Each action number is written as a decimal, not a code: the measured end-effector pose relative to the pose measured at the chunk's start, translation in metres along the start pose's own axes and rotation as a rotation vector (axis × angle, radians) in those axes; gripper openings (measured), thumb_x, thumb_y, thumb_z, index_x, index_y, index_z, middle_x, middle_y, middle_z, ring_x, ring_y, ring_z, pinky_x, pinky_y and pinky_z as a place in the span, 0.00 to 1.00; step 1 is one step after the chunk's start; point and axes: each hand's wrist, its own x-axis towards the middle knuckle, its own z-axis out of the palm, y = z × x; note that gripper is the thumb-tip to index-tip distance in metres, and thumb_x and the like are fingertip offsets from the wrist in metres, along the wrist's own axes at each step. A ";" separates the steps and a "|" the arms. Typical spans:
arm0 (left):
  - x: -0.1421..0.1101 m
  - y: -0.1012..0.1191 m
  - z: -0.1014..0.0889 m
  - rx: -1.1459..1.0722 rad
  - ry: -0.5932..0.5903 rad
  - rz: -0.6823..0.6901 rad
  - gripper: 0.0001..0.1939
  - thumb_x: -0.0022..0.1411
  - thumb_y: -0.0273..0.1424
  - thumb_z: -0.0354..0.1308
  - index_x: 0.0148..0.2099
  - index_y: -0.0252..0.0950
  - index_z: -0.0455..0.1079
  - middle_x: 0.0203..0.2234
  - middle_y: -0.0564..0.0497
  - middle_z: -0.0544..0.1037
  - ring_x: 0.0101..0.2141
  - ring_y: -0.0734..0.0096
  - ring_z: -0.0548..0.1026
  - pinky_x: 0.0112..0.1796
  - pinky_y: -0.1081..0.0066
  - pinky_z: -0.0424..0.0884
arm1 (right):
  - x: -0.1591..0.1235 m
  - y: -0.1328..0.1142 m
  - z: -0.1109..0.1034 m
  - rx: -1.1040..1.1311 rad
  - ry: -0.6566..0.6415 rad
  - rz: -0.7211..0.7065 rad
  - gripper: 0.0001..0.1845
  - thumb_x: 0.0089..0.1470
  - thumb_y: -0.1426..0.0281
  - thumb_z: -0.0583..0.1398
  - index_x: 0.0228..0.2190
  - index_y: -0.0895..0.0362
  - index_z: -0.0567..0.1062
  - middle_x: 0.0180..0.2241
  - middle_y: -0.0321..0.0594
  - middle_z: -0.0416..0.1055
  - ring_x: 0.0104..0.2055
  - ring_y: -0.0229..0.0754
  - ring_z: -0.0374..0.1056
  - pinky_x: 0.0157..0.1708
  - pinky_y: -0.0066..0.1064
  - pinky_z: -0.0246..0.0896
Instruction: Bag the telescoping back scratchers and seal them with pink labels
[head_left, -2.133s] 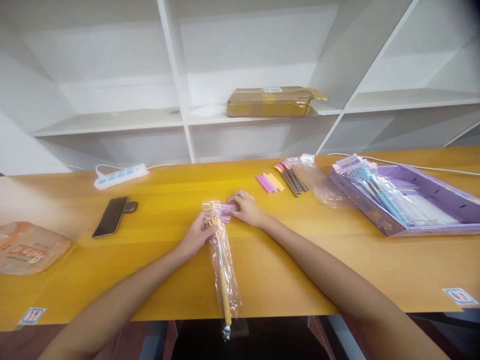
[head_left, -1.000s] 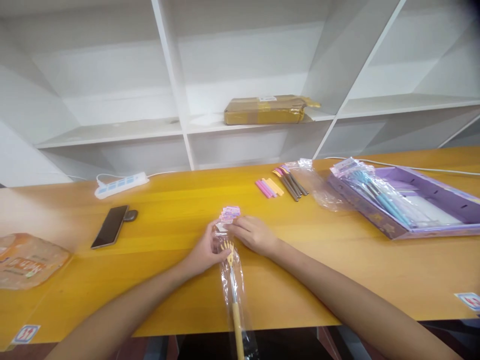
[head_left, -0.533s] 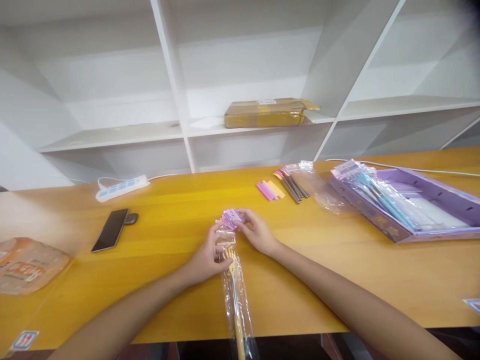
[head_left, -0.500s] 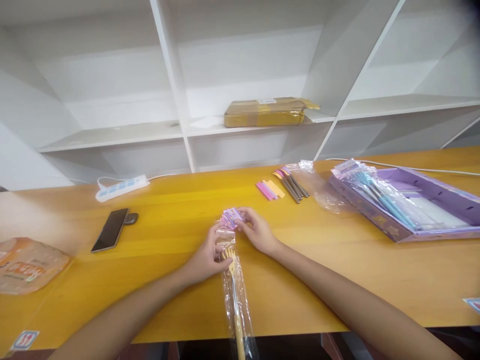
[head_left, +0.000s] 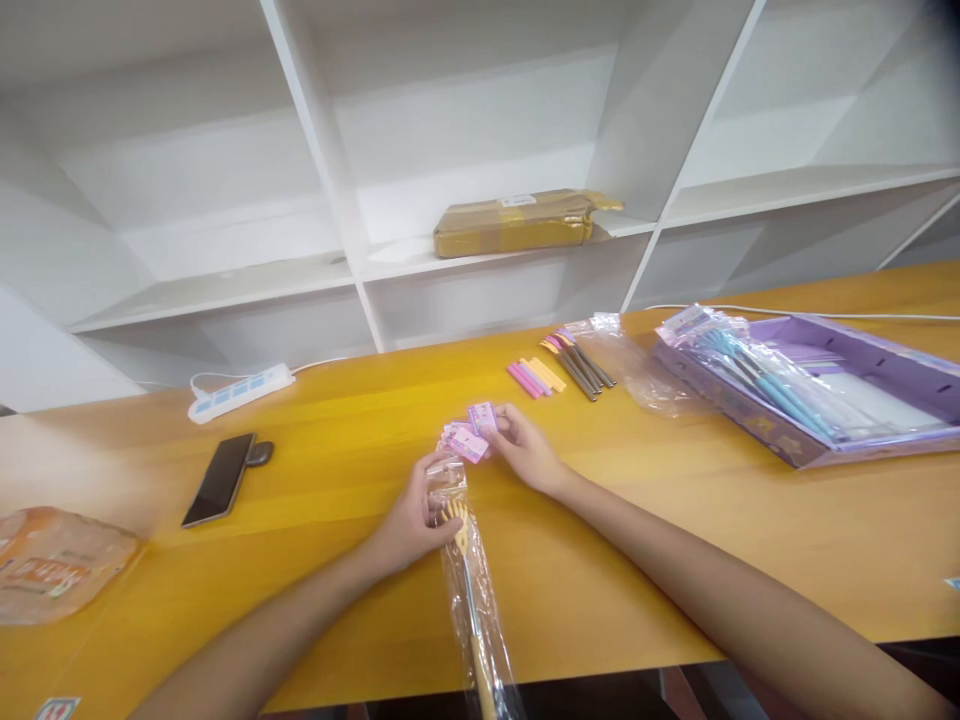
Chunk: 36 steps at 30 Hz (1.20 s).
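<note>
1. Grip, right hand (head_left: 529, 450): thumb and fingers pinching one small purple card (head_left: 482, 415), raised at the far edge of a fanned card stack (head_left: 466, 443).
2. Grip, left hand (head_left: 412, 515): curled round the upper part of a clear bag (head_left: 482, 588), thumb across it, fingers partly hidden. Card stack at its fingertips; whether held or merely resting there, cannot tell.
3. Yellow back scratcher, wooden handle (head_left: 483, 665): inside the clear bag, claw end beside the left thumb, handle end running past the near edge of the bench (head_left: 337, 430).
4. Latest change: half a second ago the purple card lay over the fan, between the hands; now it sits up and to the right, clearer of the stack. Judged from this, a single card has been parted from the rest.
5. Other differences: pink face of the stack now more exposed; left hand and clear bag nearly as before; view tilted slightly.
6. Bench, beyond the hands: pink sticks (head_left: 528, 380) and orange sticks (head_left: 550, 375), side by side; dark-handled scratchers (head_left: 579, 368), bundled; loose plastic wrapping (head_left: 637, 372) next to them.
7. Bench, right: purple box (head_left: 784, 449) with bagged blue scratchers (head_left: 772, 387) lying in it.
8. Bench, left: power strip (head_left: 244, 394); phone (head_left: 220, 480).
</note>
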 end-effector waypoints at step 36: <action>0.013 -0.003 -0.008 -0.309 -0.155 0.141 0.42 0.71 0.42 0.74 0.78 0.55 0.58 0.78 0.37 0.58 0.61 0.47 0.80 0.62 0.50 0.74 | 0.000 -0.001 0.008 -0.313 -0.091 -0.224 0.15 0.77 0.56 0.59 0.52 0.53 0.78 0.38 0.39 0.79 0.36 0.42 0.75 0.42 0.36 0.73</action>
